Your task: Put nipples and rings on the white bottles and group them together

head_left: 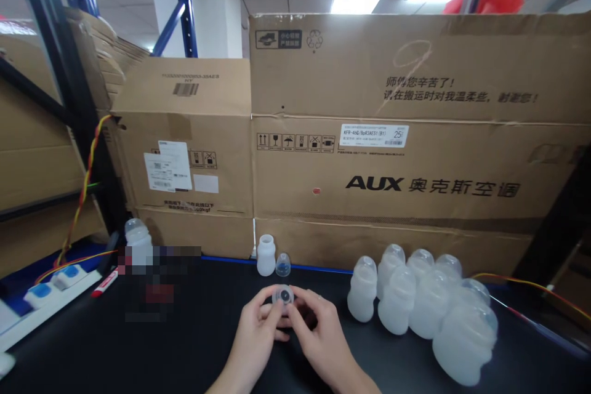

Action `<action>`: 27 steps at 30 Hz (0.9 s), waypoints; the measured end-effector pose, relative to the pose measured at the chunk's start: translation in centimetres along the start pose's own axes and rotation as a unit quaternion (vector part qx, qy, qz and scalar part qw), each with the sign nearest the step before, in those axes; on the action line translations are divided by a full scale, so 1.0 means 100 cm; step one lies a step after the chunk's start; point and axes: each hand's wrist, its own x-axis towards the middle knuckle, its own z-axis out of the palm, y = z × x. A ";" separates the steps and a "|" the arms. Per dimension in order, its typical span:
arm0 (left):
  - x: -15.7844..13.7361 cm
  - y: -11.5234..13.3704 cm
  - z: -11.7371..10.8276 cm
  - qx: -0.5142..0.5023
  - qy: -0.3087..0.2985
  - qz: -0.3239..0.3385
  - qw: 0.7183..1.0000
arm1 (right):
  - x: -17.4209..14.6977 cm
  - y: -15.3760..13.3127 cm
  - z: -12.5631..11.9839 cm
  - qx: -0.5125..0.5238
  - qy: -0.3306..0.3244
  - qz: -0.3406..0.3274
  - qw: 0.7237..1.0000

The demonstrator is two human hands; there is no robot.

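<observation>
My left hand and my right hand meet over the black table, both gripping a small clear round bottle part with a dark centre. Behind them stands an open white bottle without a cap, with a clear dome cap beside it on its right. A cluster of several capped white bottles stands to the right of my hands.
Big cardboard boxes wall off the back of the table. One capped bottle stands at the left near a red marker and a power strip. Red-yellow wires run along both sides. Blue shelf posts rise behind.
</observation>
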 end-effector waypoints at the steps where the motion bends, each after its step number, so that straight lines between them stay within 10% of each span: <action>1: 0.001 0.000 0.000 0.003 0.008 0.003 1.000 | 0.000 0.000 0.000 -0.008 -0.007 -0.005 1.000; 18: 0.010 -0.008 -0.010 0.142 0.002 0.048 0.989 | 0.004 0.024 0.007 0.131 -0.011 0.075 0.988; 27: 0.046 0.000 -0.052 0.325 0.153 0.231 0.904 | 0.008 0.035 0.006 0.118 0.108 0.094 0.983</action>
